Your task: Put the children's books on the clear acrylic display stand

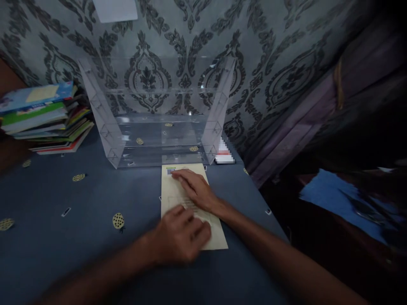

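Observation:
A cream-coloured booklet (213, 237) with a green-topped barcode label near its upper left corner lies flat on the table. My right hand (199, 188) rests over its upper half, palm down and fingers stretched out toward the label. Lower on the same booklet is my left hand (184, 233), its fingers bent and blurred by motion. Whether the left fingers touch the cover or pinch anything cannot be made out. Just beyond the booklet's top edge stands a clear tiered display rack (110, 146) with whitish side panels.
On the left is a stack of books (47, 118). A white object (224, 153), partly pixelated, sits by the rack's right side. The table (95, 245) has a dark blue patterned cover and ends at the right, where a blue cloth (337, 199) lies beyond. Patterned wallpaper (187, 34) backs everything.

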`<action>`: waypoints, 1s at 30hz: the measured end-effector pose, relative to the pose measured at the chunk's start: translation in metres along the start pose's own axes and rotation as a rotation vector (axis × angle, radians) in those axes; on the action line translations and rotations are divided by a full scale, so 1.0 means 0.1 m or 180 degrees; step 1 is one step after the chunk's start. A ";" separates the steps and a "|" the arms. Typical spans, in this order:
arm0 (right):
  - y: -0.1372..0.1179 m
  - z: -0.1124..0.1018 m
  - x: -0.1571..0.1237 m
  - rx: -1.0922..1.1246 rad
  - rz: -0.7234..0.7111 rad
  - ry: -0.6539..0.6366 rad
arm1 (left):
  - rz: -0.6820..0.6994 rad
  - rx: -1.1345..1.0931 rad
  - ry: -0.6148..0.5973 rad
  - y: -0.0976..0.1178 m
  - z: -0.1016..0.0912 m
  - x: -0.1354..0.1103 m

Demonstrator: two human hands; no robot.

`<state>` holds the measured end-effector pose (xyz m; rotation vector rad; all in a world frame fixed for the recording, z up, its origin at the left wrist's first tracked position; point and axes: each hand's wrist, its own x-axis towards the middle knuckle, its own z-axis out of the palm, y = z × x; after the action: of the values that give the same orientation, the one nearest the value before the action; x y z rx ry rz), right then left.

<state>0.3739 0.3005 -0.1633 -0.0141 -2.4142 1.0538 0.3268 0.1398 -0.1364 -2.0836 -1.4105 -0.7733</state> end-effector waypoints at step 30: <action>-0.69 -0.14 -0.36 -0.0998 -0.0720 -0.2283 | 0.0722 -0.0691 -0.1074 0.96 0.56 -0.35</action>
<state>0.4247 0.2540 -0.1237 0.6103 -3.0949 0.6256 0.4165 0.1228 -0.2092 -2.5855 -1.2660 -0.5182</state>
